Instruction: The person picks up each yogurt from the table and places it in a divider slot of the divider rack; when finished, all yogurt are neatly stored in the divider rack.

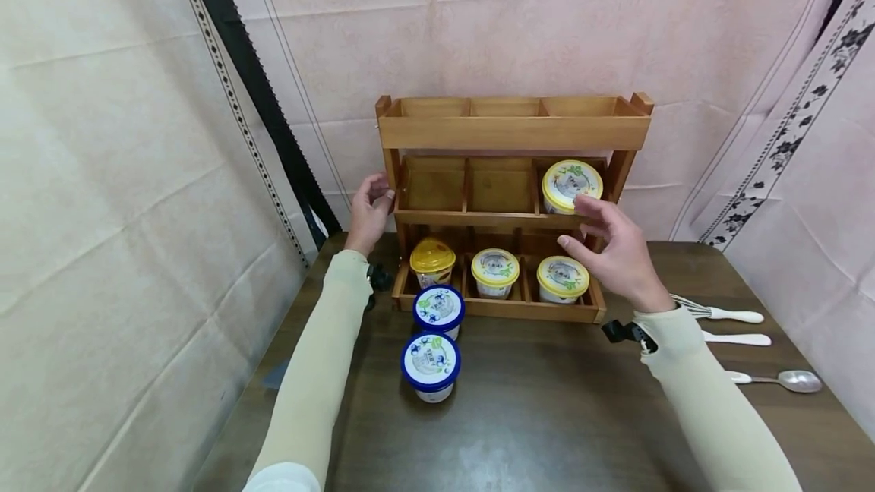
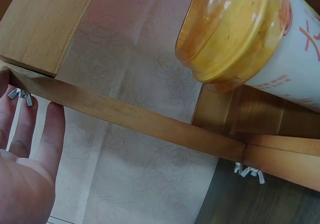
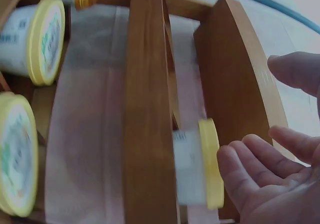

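- The right hand (image 1: pixel 618 253) is held spread, thumb set well apart from the fingers, with nothing gripped
- By it the upper yellow-lidded cup (image 1: pixel 573 182) is most closely faced, and this cup is seated in the right compartment of the middle tier of the wooden rack (image 1: pixel 514 134)
- From the right hand the cup is found ahead and slightly to the left, its lid rim just beside the fingertips; whether it is touched cannot be told
- The long axis of the cup is carried from base to lid, with the lid uppermost and turned somewhat toward the person
- The lower right cup (image 1: pixel 563 279) is placed in the bottom tier, to the left of and below the thumb
- The left hand (image 1: pixel 370 211) is set at the far side of the rack, where the side post is pinched between thumb and fingers
- Two blue-lidded cups (image 1: pixel 431 361) are stood on the surface (image 1: pixel 519 393), in front of the rack's left part, with the left hand nearer to them
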